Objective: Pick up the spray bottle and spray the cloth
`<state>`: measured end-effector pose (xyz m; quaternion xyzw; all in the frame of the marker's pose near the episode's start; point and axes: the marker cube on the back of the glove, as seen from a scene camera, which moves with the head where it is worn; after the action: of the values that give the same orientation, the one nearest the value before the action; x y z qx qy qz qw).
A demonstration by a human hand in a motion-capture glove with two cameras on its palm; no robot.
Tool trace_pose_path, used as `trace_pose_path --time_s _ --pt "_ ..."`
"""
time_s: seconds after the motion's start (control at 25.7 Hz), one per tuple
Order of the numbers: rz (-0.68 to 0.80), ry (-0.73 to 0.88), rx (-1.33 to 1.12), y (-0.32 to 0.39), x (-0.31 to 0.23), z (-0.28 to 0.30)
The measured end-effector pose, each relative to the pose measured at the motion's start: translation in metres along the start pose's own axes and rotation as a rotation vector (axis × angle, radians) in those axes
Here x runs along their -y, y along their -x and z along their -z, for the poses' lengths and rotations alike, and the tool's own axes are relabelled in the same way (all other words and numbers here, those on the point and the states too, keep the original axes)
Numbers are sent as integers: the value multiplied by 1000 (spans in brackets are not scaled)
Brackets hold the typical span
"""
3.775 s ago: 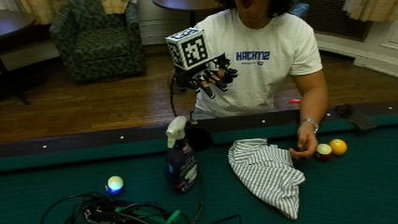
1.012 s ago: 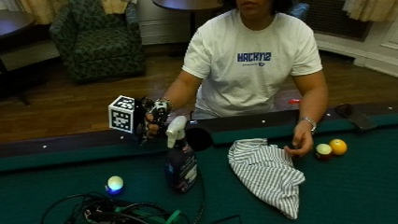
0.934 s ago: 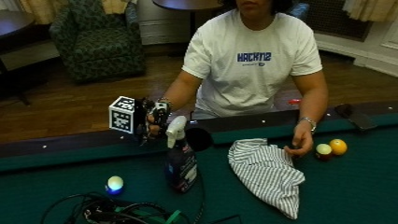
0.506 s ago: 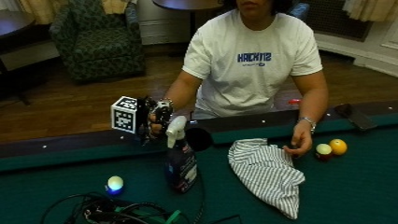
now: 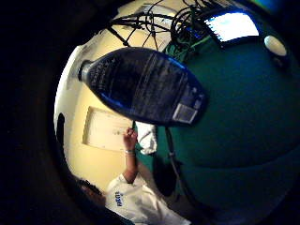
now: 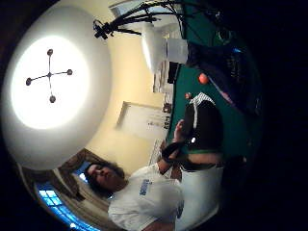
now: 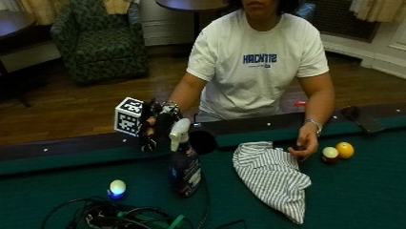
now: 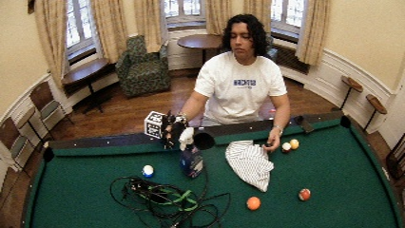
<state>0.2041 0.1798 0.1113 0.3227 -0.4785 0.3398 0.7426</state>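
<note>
On the green desk (image 7: 57, 191) I see the spray bottle (image 7: 185, 167) standing upright near the rail, its white nozzle just at the 3 o'clock side of my grip (image 7: 154, 128). My grip hovers beside the nozzle; whether its fingers touch or close on the trigger I cannot tell. At the bottle's 3 o'clock lies the striped cloth (image 7: 274, 177), the bare hand (image 7: 304, 146) resting at its far edge.
</note>
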Motion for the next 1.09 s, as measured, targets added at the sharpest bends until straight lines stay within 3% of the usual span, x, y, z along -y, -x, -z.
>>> trace_pose_path --time_s 0.47,1.09 --pt "86 -79 -87 9 4 1" --pt "-10 80 -33 11 32 -35"
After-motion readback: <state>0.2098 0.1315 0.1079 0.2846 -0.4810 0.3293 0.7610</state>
